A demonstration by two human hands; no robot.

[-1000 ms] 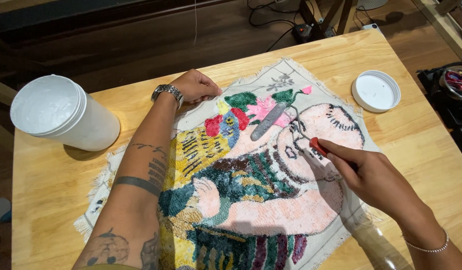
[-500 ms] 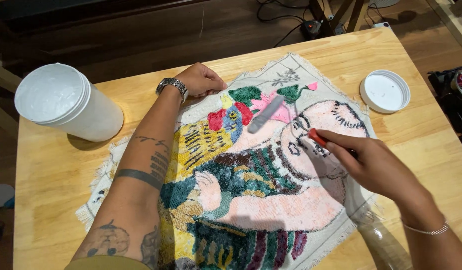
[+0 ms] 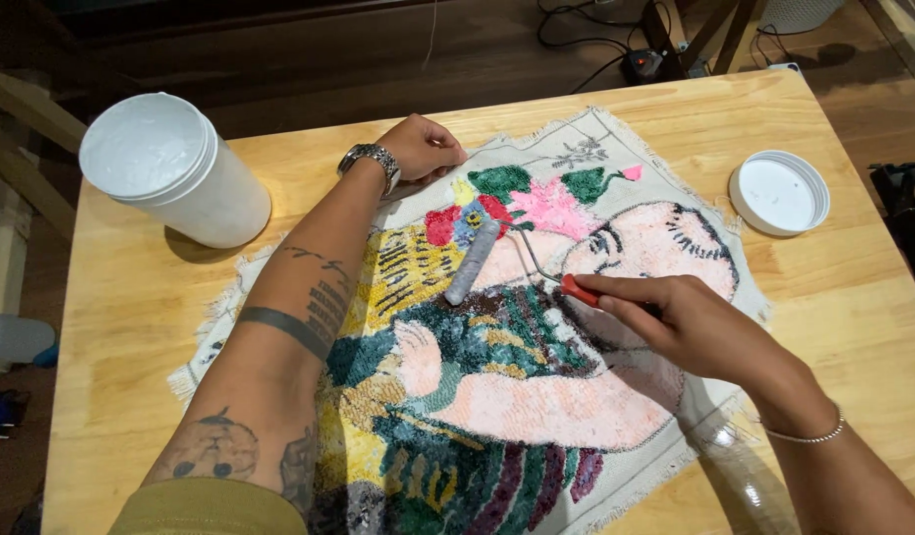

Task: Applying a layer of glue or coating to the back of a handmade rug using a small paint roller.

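Note:
A colourful tufted rug piece (image 3: 517, 396) on beige backing cloth lies flat on the wooden table (image 3: 130, 327). My right hand (image 3: 685, 322) grips the red handle of a small paint roller (image 3: 474, 261), whose grey roller head rests on the rug near the red and yellow patches. My left hand (image 3: 423, 149), with a metal watch on the wrist, presses down on the cloth's far left corner, fingers curled.
A large white tub (image 3: 175, 168) filled with white paste stands at the table's far left. Its white lid (image 3: 779, 191) lies at the far right. Cables and a power strip (image 3: 641, 61) sit on the dark floor beyond the table.
The roller head has travelled left and down across the rug, from the pink and green area to the red and yellow patches. My left hand has stayed on the cloth's corner.

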